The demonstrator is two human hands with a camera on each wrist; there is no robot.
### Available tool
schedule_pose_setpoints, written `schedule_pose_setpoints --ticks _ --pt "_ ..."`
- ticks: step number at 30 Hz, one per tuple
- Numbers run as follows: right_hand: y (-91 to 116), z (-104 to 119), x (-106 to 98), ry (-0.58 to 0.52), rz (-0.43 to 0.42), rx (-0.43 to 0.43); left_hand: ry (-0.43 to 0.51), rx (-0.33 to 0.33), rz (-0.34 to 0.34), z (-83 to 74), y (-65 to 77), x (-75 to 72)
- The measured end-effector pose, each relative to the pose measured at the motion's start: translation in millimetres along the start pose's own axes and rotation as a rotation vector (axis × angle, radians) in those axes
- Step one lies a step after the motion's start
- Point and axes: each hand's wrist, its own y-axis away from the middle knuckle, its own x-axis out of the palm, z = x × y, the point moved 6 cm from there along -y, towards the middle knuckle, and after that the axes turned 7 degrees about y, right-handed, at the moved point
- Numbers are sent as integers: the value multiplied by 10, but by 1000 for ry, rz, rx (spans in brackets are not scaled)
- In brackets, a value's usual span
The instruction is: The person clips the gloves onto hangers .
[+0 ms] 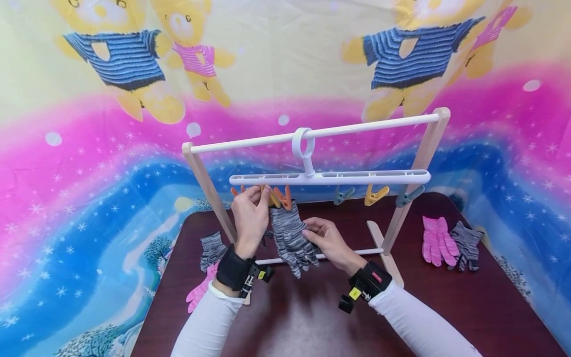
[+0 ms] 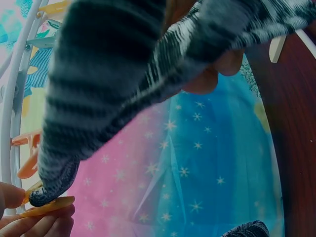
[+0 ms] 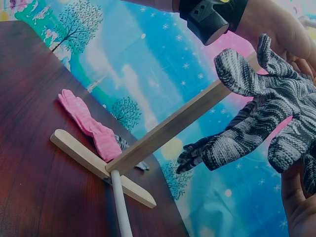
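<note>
In the head view my left hand [image 1: 251, 213] pinches a yellow clothespin [image 1: 274, 199] under the white hanger [image 1: 267, 178]. The left wrist view shows the cuff of a grey-black knit glove [image 2: 106, 84] between that clothespin's jaws. My right hand [image 1: 329, 240] pinches the side of this glove [image 1: 290, 233], whose fingers point down. An orange clothespin [image 1: 285, 197] hangs beside the yellow one, above the cuff. Behind the held glove, another dark striped glove [image 3: 192, 155] hangs, partly hidden.
The hanger hooks over a white bar [image 1: 370, 128] on a wooden stand [image 1: 431, 144]. Teal [image 1: 343, 195] and yellow [image 1: 376, 195] clothespins hang at its right. Pink [image 1: 438, 241] and grey [image 1: 466, 245] gloves lie right on the table; another pink [image 1: 201, 288] and grey pair [image 1: 211, 250] lies left.
</note>
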Motion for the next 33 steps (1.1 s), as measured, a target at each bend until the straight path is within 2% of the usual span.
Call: schedule_pose_setpoints --ticks 8,17,33 --pt "-54 -33 43 7 -4 22 11 -4 5 9 0 5" --pt "-124 -35 53 71 -27 40 22 10 -2 -1 8 10" --pt "-211 -25 72 45 -23 52 5 22 -7 8 3 12"
